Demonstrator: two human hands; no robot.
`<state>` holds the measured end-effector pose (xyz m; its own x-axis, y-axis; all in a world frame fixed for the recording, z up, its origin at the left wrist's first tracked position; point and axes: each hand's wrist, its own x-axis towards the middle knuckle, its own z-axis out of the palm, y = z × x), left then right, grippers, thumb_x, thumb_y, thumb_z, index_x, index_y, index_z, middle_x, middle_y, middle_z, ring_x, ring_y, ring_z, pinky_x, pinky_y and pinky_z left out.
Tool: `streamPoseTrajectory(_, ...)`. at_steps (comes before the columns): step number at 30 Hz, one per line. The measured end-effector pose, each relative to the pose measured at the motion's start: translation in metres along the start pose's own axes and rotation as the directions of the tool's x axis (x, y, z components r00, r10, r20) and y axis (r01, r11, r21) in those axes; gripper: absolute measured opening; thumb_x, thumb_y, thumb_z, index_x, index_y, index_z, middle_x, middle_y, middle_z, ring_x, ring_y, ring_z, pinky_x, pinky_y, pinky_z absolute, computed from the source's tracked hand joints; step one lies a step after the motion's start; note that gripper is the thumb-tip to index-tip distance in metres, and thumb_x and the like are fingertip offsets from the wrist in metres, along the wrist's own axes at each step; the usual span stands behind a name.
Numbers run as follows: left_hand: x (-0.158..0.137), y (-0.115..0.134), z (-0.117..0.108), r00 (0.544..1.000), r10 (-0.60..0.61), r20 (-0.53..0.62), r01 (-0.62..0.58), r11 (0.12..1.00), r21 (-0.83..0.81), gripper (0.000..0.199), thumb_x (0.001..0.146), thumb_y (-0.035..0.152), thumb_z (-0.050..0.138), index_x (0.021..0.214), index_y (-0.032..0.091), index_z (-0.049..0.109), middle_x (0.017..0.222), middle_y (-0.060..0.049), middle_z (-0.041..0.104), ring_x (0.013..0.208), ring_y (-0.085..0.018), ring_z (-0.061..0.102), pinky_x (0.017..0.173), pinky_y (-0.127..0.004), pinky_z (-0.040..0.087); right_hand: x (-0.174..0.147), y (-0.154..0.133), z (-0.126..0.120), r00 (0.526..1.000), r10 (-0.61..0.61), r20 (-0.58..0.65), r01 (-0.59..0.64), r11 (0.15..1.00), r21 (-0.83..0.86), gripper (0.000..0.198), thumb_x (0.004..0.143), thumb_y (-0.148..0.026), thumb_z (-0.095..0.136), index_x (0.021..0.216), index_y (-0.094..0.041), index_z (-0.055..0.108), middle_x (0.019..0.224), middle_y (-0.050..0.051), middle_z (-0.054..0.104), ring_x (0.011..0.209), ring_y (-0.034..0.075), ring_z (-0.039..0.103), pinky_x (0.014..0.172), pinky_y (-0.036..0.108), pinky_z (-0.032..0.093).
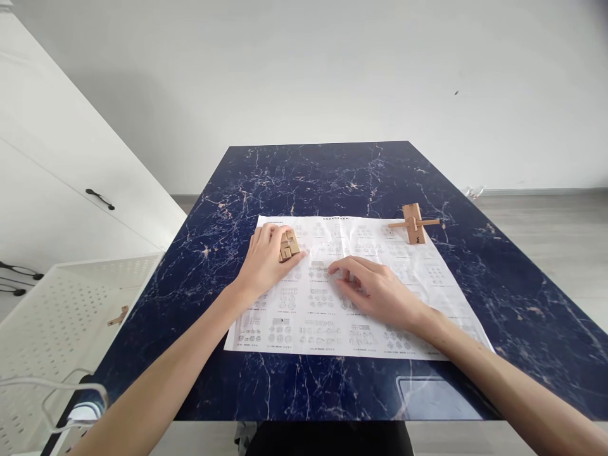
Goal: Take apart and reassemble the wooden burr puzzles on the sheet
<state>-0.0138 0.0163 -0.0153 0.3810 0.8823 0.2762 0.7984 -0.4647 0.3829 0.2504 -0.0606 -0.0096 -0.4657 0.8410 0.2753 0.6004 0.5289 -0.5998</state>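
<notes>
My left hand (270,253) is closed around a small wooden block puzzle (289,246), which rests at the upper left of a printed paper sheet (323,316). Part of the puzzle is hidden under my fingers. My right hand (368,285) lies on the middle of the sheet with its fingers loosely curved and a gap between thumb and forefinger; I see nothing in it. At the sheet's upper right corner stands another wooden puzzle (414,223), a flat piece crossed by a thin stick. The sheet carries rows of small diagrams.
The sheet lies on a dark blue marble-patterned table (308,171). A phone-like flat rectangle (437,398) is near the front edge, by my right forearm. Left of the table are a white perforated basket (95,291) with a small wooden piece (118,315), and a white cable (57,383).
</notes>
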Motion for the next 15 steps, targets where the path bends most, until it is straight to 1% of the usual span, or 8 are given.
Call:
streamPoseTrajectory(3, 0.003, -0.010, -0.003, 0.998, -0.062, -0.016, 0.063, 0.997, 0.043, 0.052, 0.097, 0.053, 0.071, 0.134, 0.021, 0.053, 0.130, -0.013, 0.054, 0.122, -0.034, 0.051, 0.110, -0.053, 0.045, 0.000, -0.001, -0.001, 1.000, -0.001, 0.006, 0.001, 1.000, -0.012, 0.019, 0.108, -0.023, 0.052, 0.125, -0.021, 0.062, 0.106, 0.008, 0.074, 0.079, 0.019, 0.071, 0.065, 0.033, 0.055)
streamPoseTrajectory(7, 0.004, -0.024, -0.004, 0.986, -0.135, -0.095, 0.146, 0.982, 0.116, 0.056, 0.095, 0.052, 0.074, 0.135, 0.019, 0.052, 0.130, -0.015, 0.053, 0.124, -0.035, 0.051, 0.112, -0.053, 0.044, 0.000, -0.001, -0.001, 1.000, -0.010, 0.013, 0.011, 1.000, -0.023, 0.020, 0.108, -0.023, 0.052, 0.125, -0.021, 0.062, 0.107, 0.009, 0.074, 0.079, 0.020, 0.071, 0.065, 0.033, 0.056)
streamPoseTrajectory(12, 0.004, -0.029, -0.002, 0.970, -0.168, -0.173, 0.202, 0.959, 0.198, 0.061, 0.097, 0.056, 0.069, 0.139, 0.016, 0.051, 0.133, -0.018, 0.053, 0.124, -0.037, 0.051, 0.110, -0.052, 0.044, 0.000, 0.000, -0.001, 1.000, -0.021, 0.008, 0.021, 0.999, -0.027, 0.020, 0.108, -0.023, 0.052, 0.125, -0.021, 0.062, 0.107, 0.009, 0.074, 0.080, 0.020, 0.071, 0.066, 0.034, 0.056)
streamPoseTrajectory(15, 0.004, -0.029, -0.003, 0.970, -0.178, -0.168, 0.213, 0.951, 0.224, 0.063, 0.098, 0.058, 0.066, 0.141, 0.015, 0.051, 0.132, -0.019, 0.053, 0.123, -0.037, 0.051, 0.109, -0.052, 0.044, -0.001, 0.001, -0.001, 1.000, -0.020, 0.008, 0.021, 0.999, -0.025, 0.020, 0.109, -0.023, 0.051, 0.125, -0.021, 0.062, 0.108, 0.009, 0.074, 0.080, 0.019, 0.071, 0.066, 0.034, 0.057)
